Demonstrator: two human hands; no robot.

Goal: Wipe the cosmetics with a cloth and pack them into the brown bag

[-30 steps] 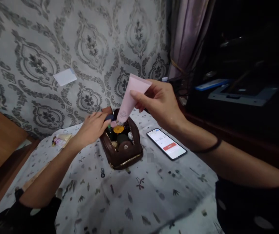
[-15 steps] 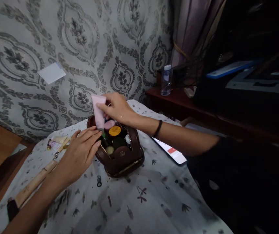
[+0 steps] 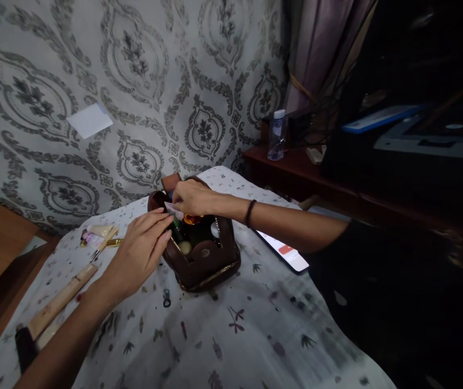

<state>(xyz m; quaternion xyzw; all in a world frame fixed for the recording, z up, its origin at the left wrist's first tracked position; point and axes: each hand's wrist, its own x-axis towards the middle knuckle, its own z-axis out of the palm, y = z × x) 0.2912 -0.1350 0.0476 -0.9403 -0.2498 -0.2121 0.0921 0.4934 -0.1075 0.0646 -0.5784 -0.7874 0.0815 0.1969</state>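
Observation:
A dark brown zippered bag (image 3: pixel 209 270) lies open on the patterned white cloth, with a yellow-orange round item (image 3: pixel 193 219), a pale round lid (image 3: pixel 185 248) and a white cap (image 3: pixel 215 230) inside. My right hand (image 3: pixel 190 198) reaches into its far part, fingers closed on the pink tube (image 3: pixel 173 210), whose end shows low in the opening. My left hand (image 3: pixel 146 240) rests along the bag's left edge, fingers stretched out, holding nothing. A brown flap (image 3: pixel 171 182) stands up at the far side.
Small tubes (image 3: pixel 98 232), a brush (image 3: pixel 103 244) and a long beige tube (image 3: pixel 63 300) lie on the cloth at the left. A lit phone (image 3: pixel 283 251) lies under my right forearm. A clear bottle (image 3: pixel 276 138) stands on the dark red table (image 3: pixel 296 167).
My right hand has lowered the pink tube from above the bag down into it. The brown flap now shows beyond my hand. My left hand has stayed at the bag's left edge.

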